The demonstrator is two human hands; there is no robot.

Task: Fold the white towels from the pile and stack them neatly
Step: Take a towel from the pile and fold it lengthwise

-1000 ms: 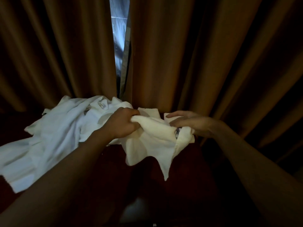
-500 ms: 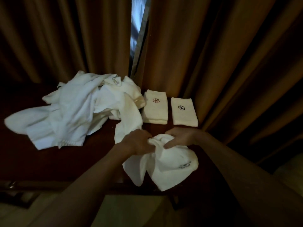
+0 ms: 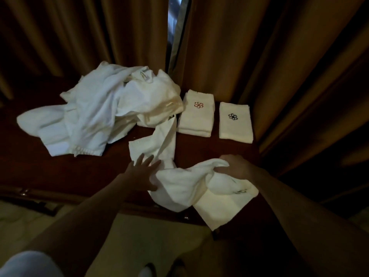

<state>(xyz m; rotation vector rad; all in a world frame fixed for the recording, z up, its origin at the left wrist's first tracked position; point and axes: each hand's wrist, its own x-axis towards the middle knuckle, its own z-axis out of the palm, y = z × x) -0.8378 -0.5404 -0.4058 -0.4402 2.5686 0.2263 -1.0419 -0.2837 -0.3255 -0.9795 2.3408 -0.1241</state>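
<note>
Towel (image 3: 191, 186) stretched between both hands.

Bare dark table (image 3: 60, 172) left of the hands — towel pile (image 3: 103, 116) and curtain (image 3: 239, 56) behind

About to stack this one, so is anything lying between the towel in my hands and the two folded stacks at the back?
Nothing visible: bare dark table lies between the towel and the folded stacks. Another loose towel trails just left.
</note>
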